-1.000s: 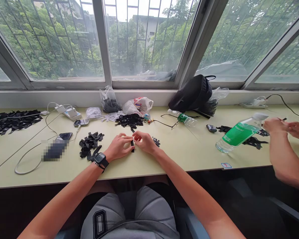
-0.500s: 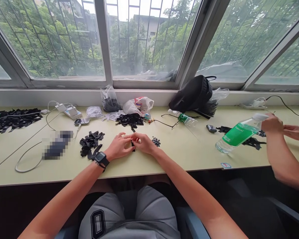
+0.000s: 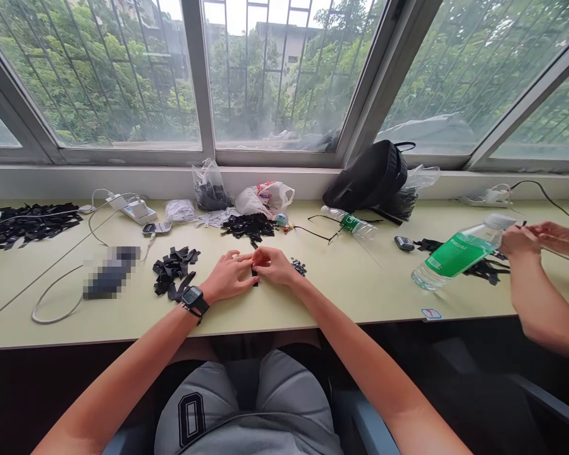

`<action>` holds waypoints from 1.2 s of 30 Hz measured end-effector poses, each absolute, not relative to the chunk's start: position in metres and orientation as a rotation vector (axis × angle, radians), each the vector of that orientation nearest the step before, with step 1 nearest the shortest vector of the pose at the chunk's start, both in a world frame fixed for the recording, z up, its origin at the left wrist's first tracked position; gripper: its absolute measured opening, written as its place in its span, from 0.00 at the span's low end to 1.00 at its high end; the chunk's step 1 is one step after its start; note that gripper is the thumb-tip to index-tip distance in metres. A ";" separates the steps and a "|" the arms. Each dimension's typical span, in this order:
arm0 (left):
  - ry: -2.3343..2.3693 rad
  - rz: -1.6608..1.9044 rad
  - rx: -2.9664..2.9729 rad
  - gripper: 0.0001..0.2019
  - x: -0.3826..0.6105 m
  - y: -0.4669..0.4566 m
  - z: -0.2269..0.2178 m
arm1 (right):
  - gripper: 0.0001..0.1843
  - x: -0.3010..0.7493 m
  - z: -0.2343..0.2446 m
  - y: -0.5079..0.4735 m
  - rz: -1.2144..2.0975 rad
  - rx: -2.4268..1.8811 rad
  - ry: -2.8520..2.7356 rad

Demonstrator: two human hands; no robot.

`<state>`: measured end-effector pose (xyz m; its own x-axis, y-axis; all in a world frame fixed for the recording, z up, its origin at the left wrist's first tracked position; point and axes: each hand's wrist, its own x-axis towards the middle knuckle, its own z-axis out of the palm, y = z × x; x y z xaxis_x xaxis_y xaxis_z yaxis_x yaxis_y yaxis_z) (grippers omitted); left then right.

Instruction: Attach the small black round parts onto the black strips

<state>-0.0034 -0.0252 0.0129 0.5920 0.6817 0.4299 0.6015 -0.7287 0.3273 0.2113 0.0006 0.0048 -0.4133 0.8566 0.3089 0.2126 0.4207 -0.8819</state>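
Note:
My left hand (image 3: 228,276) and my right hand (image 3: 275,266) meet on the pale green table (image 3: 351,284), fingers pinched together on one small black strip (image 3: 255,272) between them. A black watch sits on my left wrist. A pile of black strips (image 3: 171,268) lies just left of my left hand. Several tiny dark pieces (image 3: 298,266) lie just right of my right hand. A second pile of black strips (image 3: 249,225) lies farther back.
A co-worker's hands (image 3: 540,239) work at the right, beside a lying green-label bottle (image 3: 458,253). A black bag (image 3: 367,177), plastic bags (image 3: 263,197), glasses, a smaller bottle (image 3: 349,222), a phone (image 3: 110,273), chargers and cables lie along the window side.
My hands stay joined on the strip, with the fingers shifting slightly. The co-worker's hands have moved a little at the right. The view has tilted slightly.

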 end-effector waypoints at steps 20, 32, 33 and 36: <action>1.089 0.975 2.475 0.05 -0.002 -0.019 0.013 | 0.11 0.214 0.009 -0.007 0.763 -0.876 -2.099; 1.247 1.365 2.326 0.04 -0.003 -0.018 0.022 | 0.07 0.218 0.014 -0.003 0.729 -0.996 -1.984; 1.218 1.379 2.315 0.04 -0.003 -0.018 0.022 | 0.08 0.218 0.014 -0.003 0.754 -0.994 -1.970; 1.130 1.344 2.295 0.06 -0.001 -0.020 0.022 | 0.10 0.218 0.015 -0.004 0.825 -0.975 -1.942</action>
